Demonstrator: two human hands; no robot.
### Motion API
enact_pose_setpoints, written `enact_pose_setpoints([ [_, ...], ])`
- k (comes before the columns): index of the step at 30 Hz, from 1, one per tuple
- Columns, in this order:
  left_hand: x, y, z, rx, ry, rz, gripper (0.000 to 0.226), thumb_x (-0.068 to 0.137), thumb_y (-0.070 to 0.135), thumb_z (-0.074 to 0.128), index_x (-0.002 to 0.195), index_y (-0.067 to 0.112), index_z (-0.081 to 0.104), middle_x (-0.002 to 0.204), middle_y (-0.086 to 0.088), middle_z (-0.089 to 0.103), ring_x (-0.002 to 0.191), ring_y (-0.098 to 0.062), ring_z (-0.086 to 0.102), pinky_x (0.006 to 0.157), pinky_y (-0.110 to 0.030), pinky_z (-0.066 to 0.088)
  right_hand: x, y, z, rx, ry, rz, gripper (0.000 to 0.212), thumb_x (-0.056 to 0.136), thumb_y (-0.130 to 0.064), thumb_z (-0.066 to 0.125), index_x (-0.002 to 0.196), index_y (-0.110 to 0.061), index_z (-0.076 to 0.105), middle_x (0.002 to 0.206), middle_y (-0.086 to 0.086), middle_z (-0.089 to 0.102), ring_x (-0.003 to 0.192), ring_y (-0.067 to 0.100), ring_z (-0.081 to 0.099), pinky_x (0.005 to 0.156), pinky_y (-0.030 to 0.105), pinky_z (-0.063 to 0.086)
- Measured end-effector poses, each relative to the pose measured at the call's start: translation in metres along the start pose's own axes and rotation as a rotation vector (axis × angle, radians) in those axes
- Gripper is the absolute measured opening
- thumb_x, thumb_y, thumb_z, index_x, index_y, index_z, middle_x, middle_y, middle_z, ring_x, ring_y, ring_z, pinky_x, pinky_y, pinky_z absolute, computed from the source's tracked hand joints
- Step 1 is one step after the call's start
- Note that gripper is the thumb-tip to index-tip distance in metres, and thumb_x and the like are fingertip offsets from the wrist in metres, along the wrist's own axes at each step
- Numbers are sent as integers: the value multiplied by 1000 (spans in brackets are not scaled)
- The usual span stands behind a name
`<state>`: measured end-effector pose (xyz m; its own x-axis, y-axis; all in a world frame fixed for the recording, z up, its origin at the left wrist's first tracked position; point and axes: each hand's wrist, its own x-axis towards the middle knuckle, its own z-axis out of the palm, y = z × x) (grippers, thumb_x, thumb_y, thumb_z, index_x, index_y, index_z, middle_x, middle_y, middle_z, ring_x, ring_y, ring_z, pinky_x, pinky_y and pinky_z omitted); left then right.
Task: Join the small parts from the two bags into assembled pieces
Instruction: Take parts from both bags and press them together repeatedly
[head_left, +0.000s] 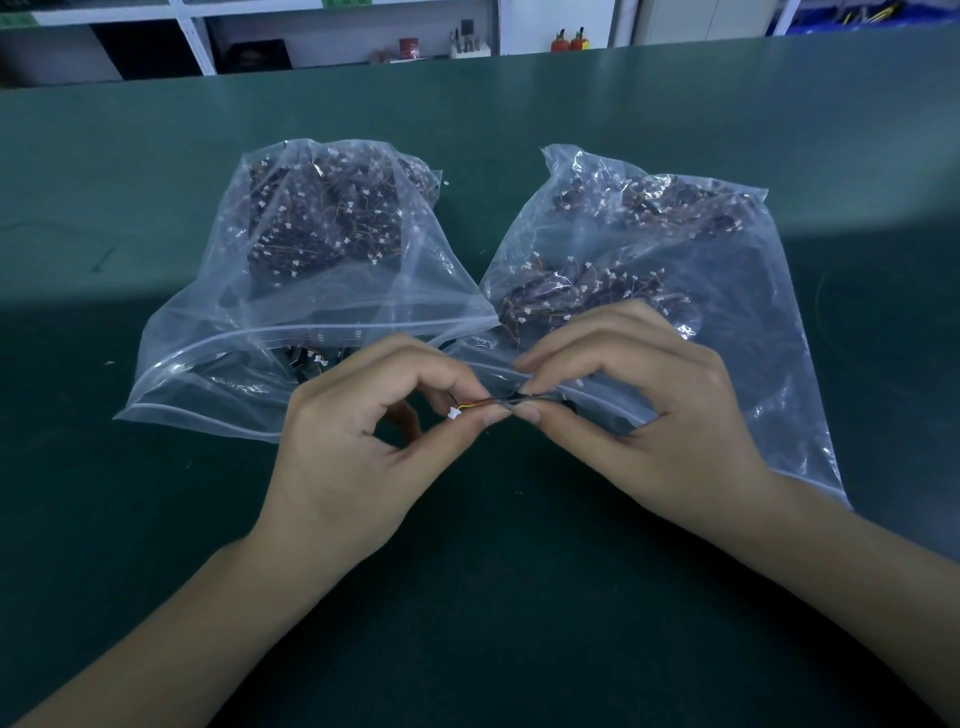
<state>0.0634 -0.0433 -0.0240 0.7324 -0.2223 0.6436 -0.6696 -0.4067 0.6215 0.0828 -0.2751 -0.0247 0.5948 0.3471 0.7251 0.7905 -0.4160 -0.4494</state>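
left hand (363, 441): it is hovering over the green table (156, 519), nearest to the camera; thumb and forefinger are pinching together on the wire part (470, 408), close to its white plug (453, 413), and the other fingers are curling loosely.
right hand (639, 410): it is meeting the left hand at the fingertips; thumb and forefinger are clamping on the dark end of the same small part, which is partly hidden, so i cannot tell its shape.
the join: the two hands are working one piece between them, just in front of the bag mouths; whether the halves are already clicking together i cannot tell.
left bag (311, 260): it is lying open behind the hands, with a big heap of dark wired parts inside.
right bag (649, 249): it is lying just beside the left one, also holding many parts.
progress: i am seeing no finished pieces lying on the table, so i judge the task is only beginning and nearly all parts are waiting.
far side: shelves (311, 31) with small items are standing behind the table.
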Motion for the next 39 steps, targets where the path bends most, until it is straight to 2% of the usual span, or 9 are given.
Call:
enact_pose_setpoints([
  [13,-1,-1,-1,31,-1,15,10,92,24,82,92,17,76,92,10,72,84,-16,70,61,-30,52,1,-1,-1,7,-18,28,9,91,-19,84,91,-11,79,103,-3,76,101,11,68,96,31,45],
  [16,-1,-2,-1,52,21,35,7,94,23,80,97,17,77,94,8,73,84,-12,70,64,-23,51,0,0,0,-2,-16,59,10,92,-22,83,92,-14,79,105,-5,76,103,14,68,97,31,46],
  [18,-1,-2,-2,84,48,50,5,98,21,75,103,19,77,97,8,74,85,-10,70,68,-18,50,0,1,0,-20,-22,91,13,91,-23,84,99,-15,78,110,-6,75,107,16,67,98,32,46],
  [20,-1,-3,-3,114,67,52,7,101,17,73,106,19,78,98,9,74,86,-9,69,69,-15,49,0,4,-2,-81,-69,122,26,90,-22,84,114,-16,75,117,-7,72,111,18,65,100,32,47],
  [23,-1,-7,-2,154,62,52,8,100,14,73,103,14,81,97,7,75,85,-10,70,66,-19,50,-1,9,-2,-232,-174,174,45,87,-14,80,129,-20,67,128,-9,65,118,17,59,106,38,46],
  [27,-3,-14,-1,250,19,82,7,97,14,78,99,11,83,92,5,76,79,-13,71,62,-32,54,-2,12,-3,-268,-142,206,32,84,4,72,106,-19,69,124,-8,67,111,21,62,97,40,49],
  [31,3,-19,2,365,19,183,7,99,16,78,98,14,85,93,7,77,82,-14,72,68,-33,57,-2,14,-6,-274,-88,185,25,89,4,70,85,-20,75,119,-8,71,103,21,63,86,44,52],
  [35,9,-22,3,641,-36,230,11,100,22,76,95,25,84,93,14,77,80,-13,74,53,-34,54,-4,15,-2,-301,-120,158,30,90,6,70,89,-21,82,117,-5,72,99,22,62,84,46,53],
  [39,8,-22,6,782,-197,183,9,98,21,77,100,28,82,91,12,76,73,-19,74,46,-34,51,-4,16,0,-333,-217,132,38,89,4,66,108,-24,83,131,-2,69,114,26,62,97,51,52],
])
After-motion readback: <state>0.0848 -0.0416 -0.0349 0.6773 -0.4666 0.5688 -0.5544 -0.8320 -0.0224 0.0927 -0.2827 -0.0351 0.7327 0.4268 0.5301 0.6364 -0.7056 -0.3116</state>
